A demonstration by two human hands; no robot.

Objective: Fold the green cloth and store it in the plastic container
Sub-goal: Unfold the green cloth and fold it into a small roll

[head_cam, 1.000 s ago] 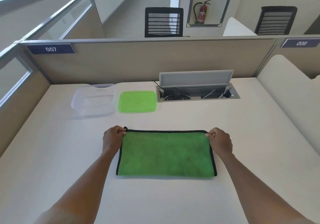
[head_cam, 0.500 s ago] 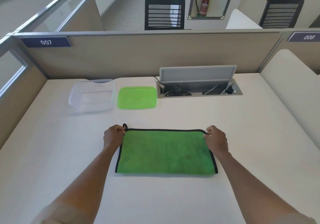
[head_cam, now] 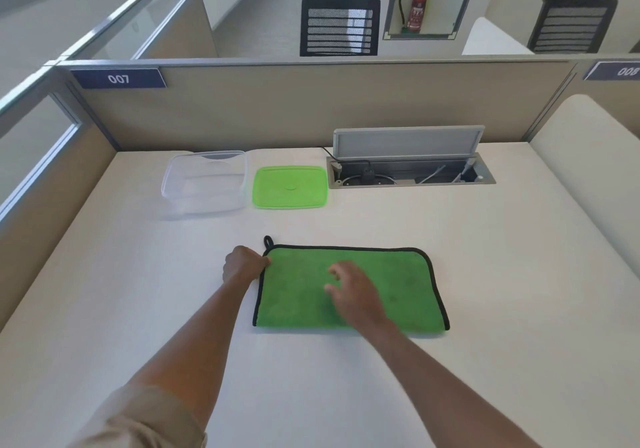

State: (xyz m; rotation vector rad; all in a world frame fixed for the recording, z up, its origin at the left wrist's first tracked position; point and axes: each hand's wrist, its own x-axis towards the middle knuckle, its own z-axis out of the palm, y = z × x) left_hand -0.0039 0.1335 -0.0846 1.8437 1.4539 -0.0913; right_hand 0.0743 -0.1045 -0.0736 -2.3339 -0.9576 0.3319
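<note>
- The green cloth point(head_cam: 349, 286) lies flat near the middle of the desk point(head_cam: 485, 257), already doubled into a wide rectangle; its fold runs along the near side and its black-trimmed edges meet along the far side, so a further fold across the width looks like the step in hand
- The left hand point(head_cam: 244, 267) is closed on the cloth's far-left corner, just below the small black hanging loop point(head_cam: 267, 240); it seems to pin that end in place
- The right hand point(head_cam: 353, 290) hovers over the cloth's middle with fingers spread and holding nothing; it is blurred, so whether it touches the fabric cannot be told
- The plastic container point(head_cam: 206, 181) stands open toward the far-left of the desk with its green lid point(head_cam: 290, 187) laid just beside it, which leaves the mouth free for the folded cloth
</note>
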